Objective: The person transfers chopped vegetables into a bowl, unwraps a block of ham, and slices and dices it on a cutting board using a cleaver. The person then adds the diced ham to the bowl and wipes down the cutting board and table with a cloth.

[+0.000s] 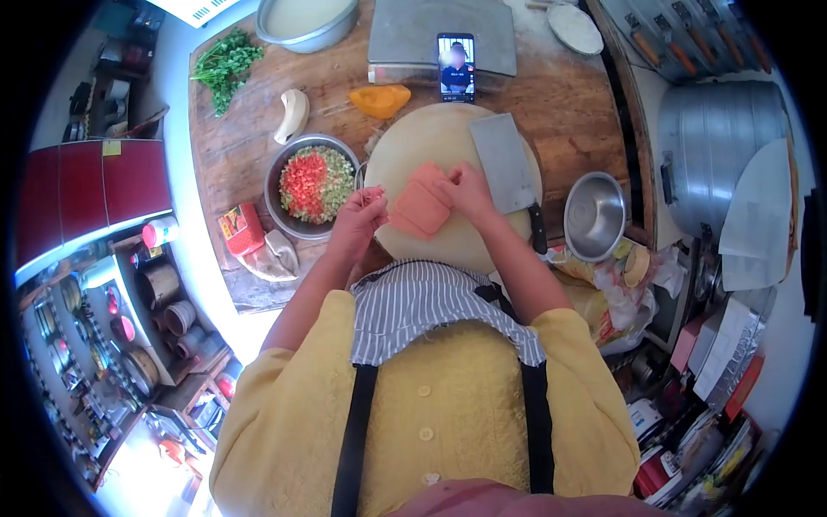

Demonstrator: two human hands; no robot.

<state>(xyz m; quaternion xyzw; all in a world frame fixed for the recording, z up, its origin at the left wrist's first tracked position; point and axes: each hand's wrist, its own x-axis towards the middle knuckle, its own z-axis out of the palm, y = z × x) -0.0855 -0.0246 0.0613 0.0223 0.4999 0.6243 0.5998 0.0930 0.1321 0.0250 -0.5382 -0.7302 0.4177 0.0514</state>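
Flat pink slices that look like luncheon meat (419, 207) lie overlapping on a round cutting board (431, 133). My right hand (469, 191) has its fingertips pinched at the upper right edge of the slices. To their left, my left hand (365, 217) is closed in a pinch, with a small pinkish bit at the fingertips that is too small to name. A cleaver (502, 164) rests on the board's right side, its dark handle over the edge. Left of the board, a metal bowl (270, 191) holds diced red and pale green pieces.
Around the board are a phone (456, 69) propped upright, a pumpkin piece (380, 101), leafy greens (226, 67), a large basin (307, 33), a red package (241, 230) and a steel bowl (594, 215). A big metal pot (719, 146) stands beyond the table's right edge.
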